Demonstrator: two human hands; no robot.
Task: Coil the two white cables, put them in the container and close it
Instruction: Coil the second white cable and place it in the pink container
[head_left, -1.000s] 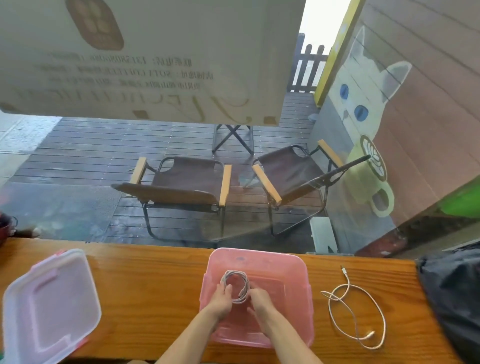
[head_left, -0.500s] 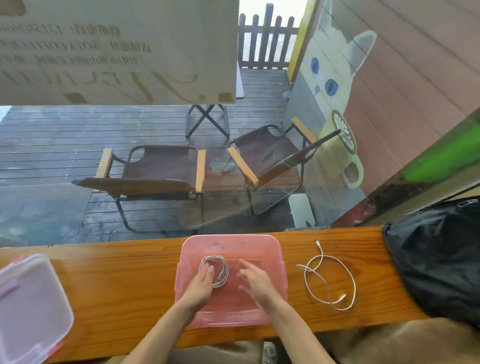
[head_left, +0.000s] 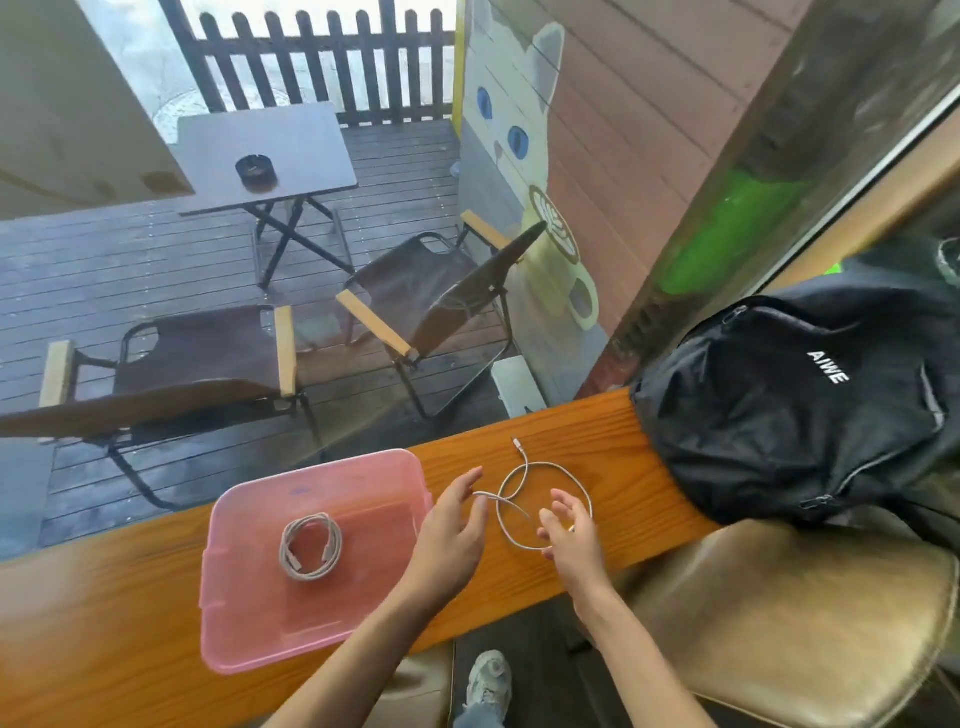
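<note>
A pink translucent container (head_left: 322, 470) sits open on the wooden counter (head_left: 119, 597). One white cable (head_left: 336, 545) lies coiled on its floor. The second white cable (head_left: 550, 464) lies loose in a loop on the counter just right of the container. My left hand (head_left: 452, 525) hovers at the loop's left side, fingers spread, fingertips near the cable's end. My right hand (head_left: 571, 538) is over the loop's near right part, fingers also apart. Neither hand grips the cable. The lid is out of view.
A black backpack (head_left: 779, 405) rests on the counter's right end, close to the loose cable. A brown padded seat (head_left: 779, 623) stands below on the right. A window pane runs along the counter's far edge, with chairs and a table outside.
Both hands left the container and moved right to the loose cable; the coiled cable stays inside. My view swung right, so the lid dropped out of sight.
</note>
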